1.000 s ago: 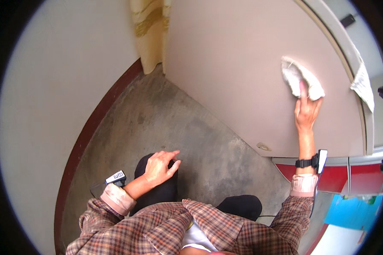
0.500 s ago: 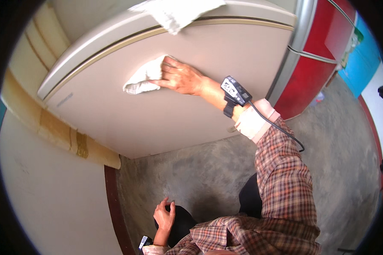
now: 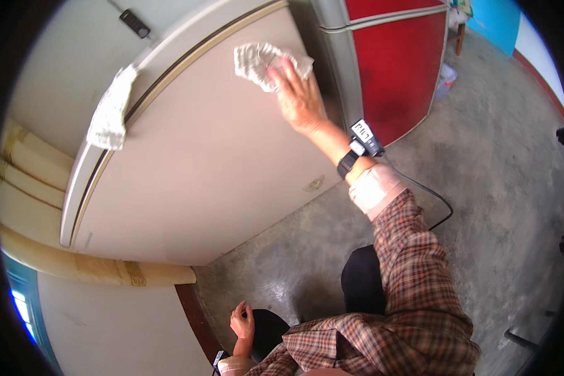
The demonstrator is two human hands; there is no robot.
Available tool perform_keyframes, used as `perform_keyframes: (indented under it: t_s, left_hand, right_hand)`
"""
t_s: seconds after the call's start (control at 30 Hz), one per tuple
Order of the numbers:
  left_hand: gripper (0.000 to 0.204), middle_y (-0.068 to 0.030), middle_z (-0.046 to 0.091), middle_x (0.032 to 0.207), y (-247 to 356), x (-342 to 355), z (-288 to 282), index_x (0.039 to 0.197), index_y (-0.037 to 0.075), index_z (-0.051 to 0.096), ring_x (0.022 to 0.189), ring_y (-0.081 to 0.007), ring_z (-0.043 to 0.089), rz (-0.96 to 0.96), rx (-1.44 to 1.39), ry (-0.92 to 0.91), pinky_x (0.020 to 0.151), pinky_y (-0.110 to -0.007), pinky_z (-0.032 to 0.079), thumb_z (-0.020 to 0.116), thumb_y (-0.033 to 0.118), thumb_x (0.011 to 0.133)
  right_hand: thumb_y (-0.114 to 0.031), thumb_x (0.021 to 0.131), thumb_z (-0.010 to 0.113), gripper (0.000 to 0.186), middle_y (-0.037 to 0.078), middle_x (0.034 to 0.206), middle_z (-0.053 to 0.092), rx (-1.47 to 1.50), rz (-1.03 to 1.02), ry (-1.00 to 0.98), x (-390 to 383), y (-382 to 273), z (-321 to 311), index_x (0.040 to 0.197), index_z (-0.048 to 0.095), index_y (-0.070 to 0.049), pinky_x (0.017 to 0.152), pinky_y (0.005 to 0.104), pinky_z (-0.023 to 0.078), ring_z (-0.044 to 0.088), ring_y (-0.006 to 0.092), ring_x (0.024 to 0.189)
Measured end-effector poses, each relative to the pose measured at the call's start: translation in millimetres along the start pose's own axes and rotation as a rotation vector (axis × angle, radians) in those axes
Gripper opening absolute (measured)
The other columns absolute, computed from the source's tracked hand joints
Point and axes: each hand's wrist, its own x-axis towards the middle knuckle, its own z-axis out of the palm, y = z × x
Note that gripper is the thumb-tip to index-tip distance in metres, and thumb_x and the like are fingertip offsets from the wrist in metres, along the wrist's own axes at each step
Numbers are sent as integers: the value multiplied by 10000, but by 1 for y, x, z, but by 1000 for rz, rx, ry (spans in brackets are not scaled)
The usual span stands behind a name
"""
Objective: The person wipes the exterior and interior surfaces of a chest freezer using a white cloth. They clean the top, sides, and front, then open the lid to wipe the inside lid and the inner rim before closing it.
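Observation:
My right hand (image 3: 299, 100) presses a crumpled white cloth (image 3: 257, 64) flat against the beige front panel of a chest freezer (image 3: 188, 150), near its upper right edge. The fingers lie over the cloth, with some of it bunched beyond them. A second white cloth (image 3: 111, 113) hangs over the freezer's lid edge, farther left, untouched by either hand. Low in the view, my left hand (image 3: 242, 321) rests by my left knee with its fingers loosely bent and apart from the thumb. It holds nothing that I can see.
A red refrigerator (image 3: 398, 75) with grey trim stands right of the freezer. Yellowish padded rolls (image 3: 100, 268) run along the left wall. A black plug adapter (image 3: 135, 24) hangs at the upper left. A cable (image 3: 442, 197) trails from my right wrist device. Grey concrete floor (image 3: 482, 156) lies below.
My right hand has slid the cloth rightward across the panel toward the freezer's right edge. The view has turned to the right. My left hand stays by the knee.

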Motion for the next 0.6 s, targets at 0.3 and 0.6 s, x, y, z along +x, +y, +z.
perform_keyframes:
  t_s: [0.3,0.6]
  left_hand:
    - [325,-166,707,895,19,52,-4,1026,18,691,870,-282,690,-9,13,-88,804,-360,519,672,298,863]
    - [395,-147,704,981,110,114,-27,1120,-24,654,912,-190,661,42,-41,-132,835,-320,502,664,296,889]
  right_hand:
    - [-75,878,538,549,151,1195,602,299,278,172,-30,-33,33,1409,436,-171,1056,685,241,586,307,1094]
    - [-132,900,520,493,-31,1089,661,485,331,87,-29,-29,31,1374,468,-259,1135,606,171,625,217,980]
